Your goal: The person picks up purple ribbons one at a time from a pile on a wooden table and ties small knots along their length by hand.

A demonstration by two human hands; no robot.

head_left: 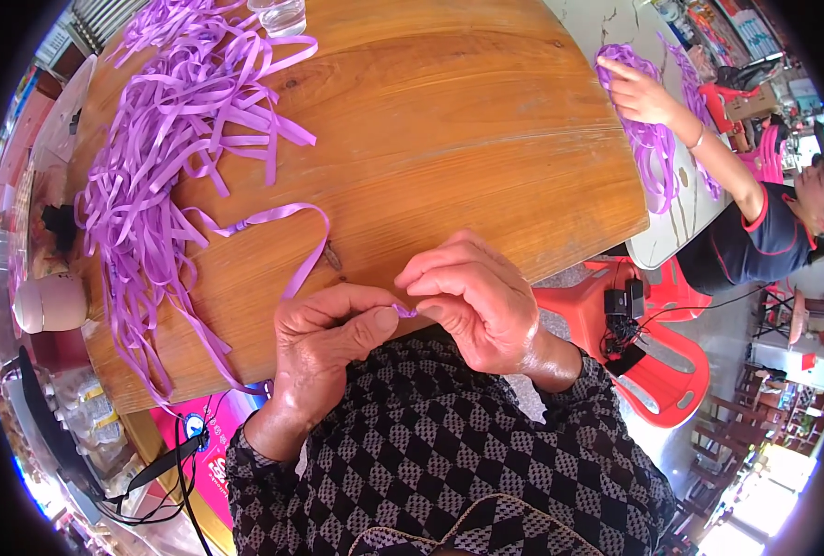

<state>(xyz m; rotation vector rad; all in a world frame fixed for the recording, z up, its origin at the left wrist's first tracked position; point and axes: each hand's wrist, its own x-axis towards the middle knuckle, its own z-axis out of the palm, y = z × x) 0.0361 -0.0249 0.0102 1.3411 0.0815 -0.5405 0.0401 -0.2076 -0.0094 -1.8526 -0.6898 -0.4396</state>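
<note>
A narrow purple ribbon point(314, 260) loops from a heap over the table and runs under my left hand point(333, 338). My left thumb and index finger are closed on it, and a short folded bit comes out at their tips. Close on the right, my right hand point(477, 306) is curled, its thumb at that bit of ribbon and its fingers bent above it. Most of the grip is hidden behind the fingertips. The large heap of purple ribbons point(152, 148) covers the table's left side, some strands hanging past the near edge.
The wooden tabletop point(449, 120) has a clear cup point(280, 17) at its far edge. At right, a person's hand point(639, 93) rests on another ribbon bunch point(648, 153) upon a pale table point(653, 248). Red stools point(662, 371) stand below; a pinkish-white round object point(52, 303) sits left.
</note>
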